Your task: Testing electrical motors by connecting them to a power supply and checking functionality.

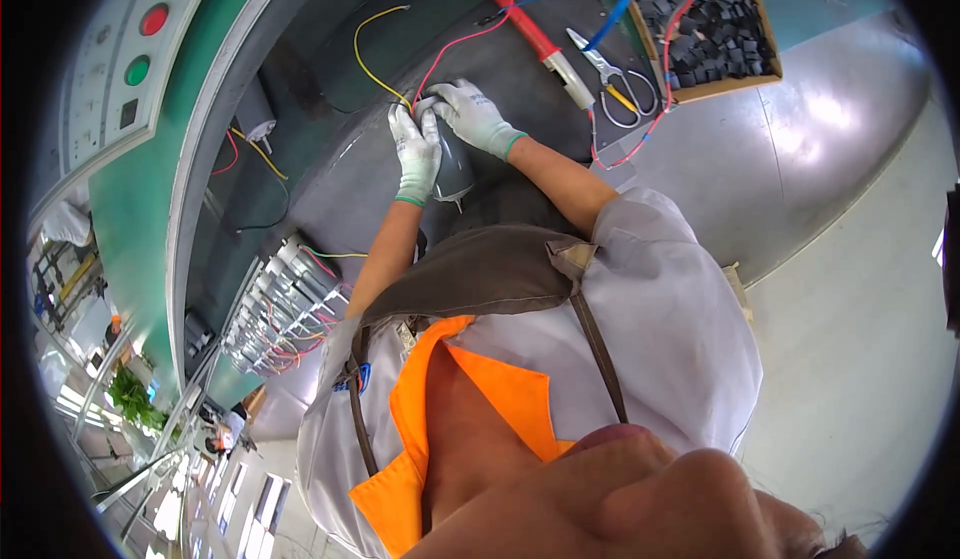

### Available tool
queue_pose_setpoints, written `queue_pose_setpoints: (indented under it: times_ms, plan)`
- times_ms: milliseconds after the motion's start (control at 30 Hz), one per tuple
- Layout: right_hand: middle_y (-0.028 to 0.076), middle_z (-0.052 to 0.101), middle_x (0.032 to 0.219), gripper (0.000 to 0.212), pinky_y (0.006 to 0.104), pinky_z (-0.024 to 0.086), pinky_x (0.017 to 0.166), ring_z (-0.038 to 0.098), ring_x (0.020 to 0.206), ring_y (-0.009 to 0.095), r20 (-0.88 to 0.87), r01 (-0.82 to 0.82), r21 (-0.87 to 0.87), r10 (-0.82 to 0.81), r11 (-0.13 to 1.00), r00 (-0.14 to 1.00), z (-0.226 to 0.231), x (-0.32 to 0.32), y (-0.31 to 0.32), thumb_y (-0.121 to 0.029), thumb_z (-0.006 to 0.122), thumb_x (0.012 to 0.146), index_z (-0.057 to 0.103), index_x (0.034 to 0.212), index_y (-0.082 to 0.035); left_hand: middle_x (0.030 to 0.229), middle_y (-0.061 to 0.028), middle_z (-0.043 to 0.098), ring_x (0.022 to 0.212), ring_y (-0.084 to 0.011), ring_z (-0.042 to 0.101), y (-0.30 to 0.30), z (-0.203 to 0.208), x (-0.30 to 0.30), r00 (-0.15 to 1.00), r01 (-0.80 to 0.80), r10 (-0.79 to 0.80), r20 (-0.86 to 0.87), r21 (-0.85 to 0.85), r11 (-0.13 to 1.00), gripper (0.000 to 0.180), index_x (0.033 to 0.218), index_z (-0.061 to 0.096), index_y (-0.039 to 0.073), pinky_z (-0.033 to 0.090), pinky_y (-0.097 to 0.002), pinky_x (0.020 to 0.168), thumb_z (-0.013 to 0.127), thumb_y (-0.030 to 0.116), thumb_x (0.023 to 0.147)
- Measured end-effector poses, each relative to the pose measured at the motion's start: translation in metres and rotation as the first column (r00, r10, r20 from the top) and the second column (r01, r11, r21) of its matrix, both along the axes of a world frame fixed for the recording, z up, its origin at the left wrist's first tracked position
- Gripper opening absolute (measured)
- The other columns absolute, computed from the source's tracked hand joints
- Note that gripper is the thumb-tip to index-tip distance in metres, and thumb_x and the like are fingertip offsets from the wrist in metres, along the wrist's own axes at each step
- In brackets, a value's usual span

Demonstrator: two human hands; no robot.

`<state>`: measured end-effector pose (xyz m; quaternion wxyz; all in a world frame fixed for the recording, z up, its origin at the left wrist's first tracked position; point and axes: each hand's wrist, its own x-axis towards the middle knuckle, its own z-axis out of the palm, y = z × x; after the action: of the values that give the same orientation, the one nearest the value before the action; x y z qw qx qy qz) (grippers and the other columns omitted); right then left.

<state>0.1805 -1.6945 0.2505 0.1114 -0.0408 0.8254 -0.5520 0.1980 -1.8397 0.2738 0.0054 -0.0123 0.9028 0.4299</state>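
A grey cylindrical motor lies on the dark workbench close to my body, its thin shaft pointing toward me. My left hand, in a white glove with a green cuff, closes against its left side near the far end. Gloved the same way, my right hand curls over that far end from the right. The fingertips of both hands meet where a yellow wire and a red wire come out. Exactly what the fingertips pinch there is partly hidden.
Right of my hands lie a red-and-silver tool and scissors. Beyond them stands a cardboard box of small black pieces. Another motor sits to the left, several wired motors nearer me. A button panel is far left.
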Motion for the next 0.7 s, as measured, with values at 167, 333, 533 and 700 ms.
queue_pose_setpoints:
  times_ms: [167,333,533,700]
  plan:
    - [0.013,0.068,0.103,0.02,0.0375,0.055,0.08,0.066,0.095,0.029,-0.475,-0.189,0.245,0.287,0.951,0.832,-0.001,0.042,0.129,-0.019,0.062,0.093,0.068,0.108,-0.008,0.133,-0.0245,0.052,0.124,-0.0413,0.048,0.034,0.016,-0.006,0.992,0.066,-0.091,-0.082,-0.267,0.961,0.05,0.131,0.054,0.001,0.039,-0.0485,0.107,0.068,0.024,0.089]
    - [0.004,0.071,0.09,0.028,0.0274,0.052,0.073,0.064,0.079,0.015,0.411,0.483,-0.21,-0.371,0.85,0.832,0.104,0.09,0.264,-0.023,0.066,0.093,0.071,0.108,0.001,0.122,-0.0112,0.065,0.115,-0.0324,0.059,0.021,0.02,-0.023,0.912,0.382,-0.383,-0.148,-0.033,0.923,0.029,0.123,0.063,0.006,0.045,-0.0437,0.101,0.056,0.008,0.095]
    - [0.016,0.071,0.097,0.027,0.0382,0.052,0.079,0.067,0.089,0.028,-0.297,0.669,0.413,-0.603,0.618,0.741,0.045,0.012,0.338,-0.016,0.07,0.084,0.072,0.11,-0.011,0.125,-0.0168,0.06,0.119,-0.0339,0.057,0.064,0.001,-0.03,0.86,0.491,-0.507,0.049,0.187,0.851,0.039,0.123,0.061,0.004,0.045,-0.0409,0.101,0.066,0.026,0.091]
    - [0.018,0.066,0.099,0.026,0.0475,0.053,0.081,0.064,0.096,0.038,-0.229,0.337,0.881,-0.323,0.333,0.918,0.011,-0.054,0.344,-0.021,0.065,0.085,0.066,0.108,-0.011,0.116,-0.0165,0.062,0.109,-0.0316,0.061,0.046,0.018,-0.027,0.899,0.425,-0.429,0.081,0.068,0.903,0.036,0.118,0.064,0.002,0.048,-0.0383,0.095,0.07,0.022,0.088]
